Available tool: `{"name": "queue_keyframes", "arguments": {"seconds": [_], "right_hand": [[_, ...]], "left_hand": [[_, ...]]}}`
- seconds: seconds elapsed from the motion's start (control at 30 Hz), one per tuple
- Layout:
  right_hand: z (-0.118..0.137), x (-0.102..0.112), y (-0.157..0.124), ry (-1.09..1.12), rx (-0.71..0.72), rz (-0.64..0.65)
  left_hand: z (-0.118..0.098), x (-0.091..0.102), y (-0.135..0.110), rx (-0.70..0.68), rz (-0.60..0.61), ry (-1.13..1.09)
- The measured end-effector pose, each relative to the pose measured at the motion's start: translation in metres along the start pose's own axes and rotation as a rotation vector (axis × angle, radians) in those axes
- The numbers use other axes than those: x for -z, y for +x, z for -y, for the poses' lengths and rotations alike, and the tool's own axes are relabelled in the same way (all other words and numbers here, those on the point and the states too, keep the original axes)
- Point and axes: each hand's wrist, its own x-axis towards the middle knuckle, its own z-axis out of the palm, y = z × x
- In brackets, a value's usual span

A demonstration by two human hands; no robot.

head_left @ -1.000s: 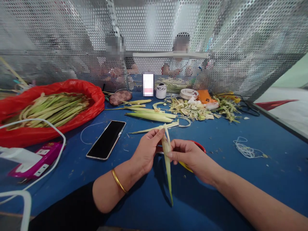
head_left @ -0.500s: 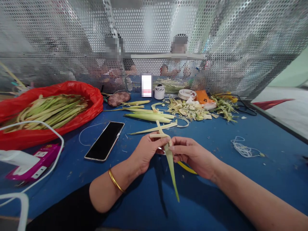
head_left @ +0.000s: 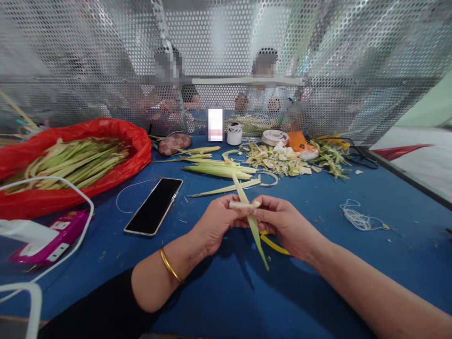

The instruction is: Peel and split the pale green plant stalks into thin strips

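Pinching the leaf strips (head_left: 255,230) at their crossing above the desk (head_left: 212,296), left hand (head_left: 216,224) and right hand (head_left: 286,226) each have a closed grip; light, even pressure there should avoid splitting.

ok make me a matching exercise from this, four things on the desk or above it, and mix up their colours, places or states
Things
1. Frontmost corn husk
2. Smartphone
3. Power strip
4. Plastic bag

Descriptions
A. Red, with long leaf strips inside
B. Lying flat on the blue table, screen dark
C. Held between the left hand and the right hand
D. Magenta, with a white charger on it

Right pairs
1-C
2-B
3-D
4-A
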Motion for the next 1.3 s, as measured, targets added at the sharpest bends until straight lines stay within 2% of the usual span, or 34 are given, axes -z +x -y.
{"name": "queue_keyframes", "arguments": {"seconds": [0.2, 0.5, 0.8, 1.3], "right_hand": [[0.0, 0.003, 0.0, -0.016, 0.009, 0.035], [-0.004, -0.002, 0.001, 0.114, 0.002, -0.01], [-0.008, -0.003, 0.002, 0.137, 0.057, 0.009], [-0.014, -0.002, 0.003, 0.274, 0.045, 0.06]], "left_hand": [[0.0, 0.0, 0.001, -0.012, 0.031, -0.023], [0.006, 0.004, 0.003, 0.067, 0.059, -0.153], [0.005, 0.003, 0.002, 0.106, 0.048, -0.202], [0.008, 0.005, 0.004, 0.138, 0.043, -0.303]]}}
